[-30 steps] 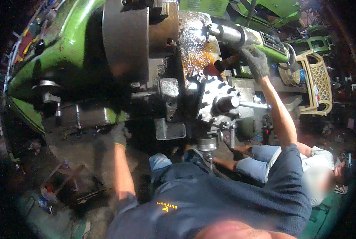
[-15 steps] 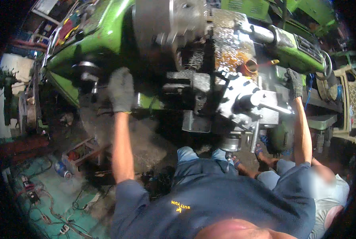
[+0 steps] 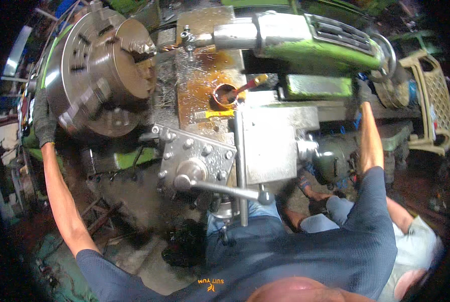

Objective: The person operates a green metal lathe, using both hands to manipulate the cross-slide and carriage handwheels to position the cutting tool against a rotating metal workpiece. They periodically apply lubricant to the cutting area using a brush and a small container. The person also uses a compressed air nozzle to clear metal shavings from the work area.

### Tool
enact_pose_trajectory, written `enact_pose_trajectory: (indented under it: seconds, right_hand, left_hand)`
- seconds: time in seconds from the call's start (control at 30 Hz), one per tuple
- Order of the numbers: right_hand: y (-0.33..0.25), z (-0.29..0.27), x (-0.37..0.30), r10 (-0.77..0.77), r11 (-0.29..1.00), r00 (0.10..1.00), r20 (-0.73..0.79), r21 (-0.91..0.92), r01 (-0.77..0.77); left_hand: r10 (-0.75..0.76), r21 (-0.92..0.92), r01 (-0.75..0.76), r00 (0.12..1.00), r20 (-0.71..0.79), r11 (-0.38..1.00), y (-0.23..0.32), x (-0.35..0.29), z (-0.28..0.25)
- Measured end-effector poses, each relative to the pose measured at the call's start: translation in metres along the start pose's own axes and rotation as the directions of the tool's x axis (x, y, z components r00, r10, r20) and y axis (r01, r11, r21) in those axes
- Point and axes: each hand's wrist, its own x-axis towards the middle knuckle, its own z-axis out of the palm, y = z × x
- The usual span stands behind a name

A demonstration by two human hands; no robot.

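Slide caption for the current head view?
Gloved left hand beside the lathe chuck, right hand near the tailstock handwheel.

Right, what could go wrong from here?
The gloved left grip is close beside the chuck in this view; if that turns, it might get snagged. A red-and-yellow handle sticks out of the cup, so a knock could tip both over.

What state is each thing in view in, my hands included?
Lathe chuck: metal cylinder on its face; turning or still, unclear
Left gloved hand: by the chuck's rim; contact unclear
Right gloved hand: near the tailstock handwheel; grip unclear
Tailstock quill: extended toward the chuck
Cup: upright
Brush: leaning in the cup
Yellow tool: lying beside the cup
Tool-post lever: angled out rightward
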Motion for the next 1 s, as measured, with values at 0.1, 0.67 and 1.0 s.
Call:
enact_pose_trajectory:
  seconds: [0.1,0.67,1.0]
  right_hand:
    - [-0.053,0.028,0.017,0.093,0.982,0.994,0.058,0.158,-0.101]
    - [-0.074,0.007,0.002,0.224,0.924,0.975,0.019,0.313,-0.218]
    - [-0.095,0.014,0.012,0.205,0.892,0.979,0.012,0.410,-0.191]
  left_hand:
    - [0.001,0.098,-0.001,1.000,-0.010,0.995,-0.004,-0.028,-0.039]
    - [0.036,0.113,-0.014,0.980,-0.194,0.994,0.005,-0.051,-0.025]
    - [-0.056,-0.025,0.052,0.979,-0.196,0.998,0.037,-0.021,-0.055]
